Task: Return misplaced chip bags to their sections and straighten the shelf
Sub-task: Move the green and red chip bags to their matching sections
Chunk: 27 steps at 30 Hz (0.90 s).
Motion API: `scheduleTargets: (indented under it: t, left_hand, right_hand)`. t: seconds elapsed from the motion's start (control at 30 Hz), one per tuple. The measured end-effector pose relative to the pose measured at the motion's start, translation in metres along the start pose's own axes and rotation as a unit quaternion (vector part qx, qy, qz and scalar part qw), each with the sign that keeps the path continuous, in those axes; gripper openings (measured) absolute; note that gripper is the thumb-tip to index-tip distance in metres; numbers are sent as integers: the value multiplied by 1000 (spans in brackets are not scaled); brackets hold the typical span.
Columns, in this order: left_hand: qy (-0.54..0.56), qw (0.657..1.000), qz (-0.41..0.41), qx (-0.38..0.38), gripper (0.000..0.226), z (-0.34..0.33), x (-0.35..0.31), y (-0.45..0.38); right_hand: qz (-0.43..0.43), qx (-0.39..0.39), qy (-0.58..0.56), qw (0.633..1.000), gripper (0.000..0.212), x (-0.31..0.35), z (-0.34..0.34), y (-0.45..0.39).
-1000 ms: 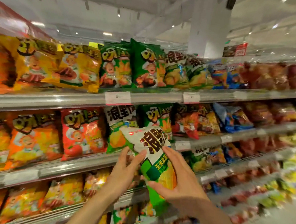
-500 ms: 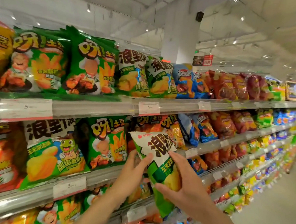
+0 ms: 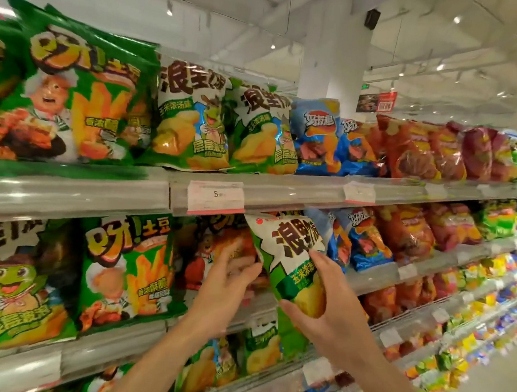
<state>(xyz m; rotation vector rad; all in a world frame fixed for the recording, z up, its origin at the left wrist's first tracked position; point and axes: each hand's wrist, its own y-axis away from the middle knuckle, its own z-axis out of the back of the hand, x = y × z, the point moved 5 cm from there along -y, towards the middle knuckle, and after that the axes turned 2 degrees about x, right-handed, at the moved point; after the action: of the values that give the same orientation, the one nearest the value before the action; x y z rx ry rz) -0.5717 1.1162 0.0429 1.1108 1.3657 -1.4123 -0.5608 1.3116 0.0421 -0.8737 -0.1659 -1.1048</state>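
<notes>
I hold a green and white chip bag (image 3: 289,258) upright in front of the second shelf. My right hand (image 3: 323,303) grips its right side, thumb under the yellow part and fingers over the black lettering. My left hand (image 3: 227,288) touches the bag's left edge with fairly straight fingers. Two matching green and white bags (image 3: 192,116) stand on the top shelf, between green bags (image 3: 76,93) and blue bags (image 3: 318,136). Behind the held bag sits an orange-red bag (image 3: 217,254).
The top shelf rail (image 3: 281,191) carries price tags (image 3: 216,197). Red bags (image 3: 414,151) fill the shelves to the right, and the aisle floor (image 3: 487,391) runs along the lower right. A white pillar (image 3: 329,48) rises behind the shelving.
My view has swung right along the shelves and moved closer. The held bag has risen toward the top shelf rail, with both hands still on it.
</notes>
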Motion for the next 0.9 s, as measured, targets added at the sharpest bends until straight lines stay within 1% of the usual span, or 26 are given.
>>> scheduleTargets:
  t: [0.07, 0.13, 0.17, 0.23, 0.27, 0.3, 0.33, 0.4, 0.47, 0.53, 0.6, 0.73, 0.9]
  left_hand:
    - [-57, 997, -25, -37, 49, 1, 3, -7]
    - [-130, 985, -57, -99, 47, 5, 6, -13]
    - [-175, 971, -78, -142, 48, 9, 6, -16]
    - [-267, 930, -107, -230, 52, 18, 6, -23]
    - [-307, 911, -100, -256, 57, 22, 6, -27]
    - [-339, 900, -77, -264, 65, 26, 7, -33]
    - [-358, 897, -38, -258, 74, 29, 10, -38]
    - [-365, 902, 45, -228, 92, 32, 16, -49]
    - [-362, 906, 99, -197, 102, 32, 23, -56]
    - [-359, 907, 123, -182, 106, 32, 28, -60]
    - [-364, 903, 124, -192, 108, 32, 32, -62]
    - [-374, 886, 100, -254, 104, 23, 33, -62]
    - [-389, 870, 81, -292, 104, 4, 26, -60]
  right_hand:
    - [13, -7, 15, 1000, 99, -13, 4, -12]
    - [26, -11, 18, 999, 98, -25, 8, -23]
    - [35, -14, 17, 999, 97, -30, 10, -28]
    - [56, -12, 17, 998, 96, -41, 14, -36]
    - [68, -10, 18, 997, 96, -46, 17, -40]
    - [76, -10, 18, 997, 96, -51, 19, -43]
    - [81, -9, 16, 997, 96, -55, 22, -46]
    - [85, 0, 8, 996, 98, -65, 25, -51]
    - [85, 3, 1, 996, 99, -74, 27, -57]
    - [84, 4, -3, 996, 100, -81, 29, -60]
    - [81, 2, -6, 997, 100, -87, 32, -61]
    - [78, -12, -11, 997, 98, -91, 42, -65]
    - [79, -12, -6, 997, 99, -91, 46, -73]
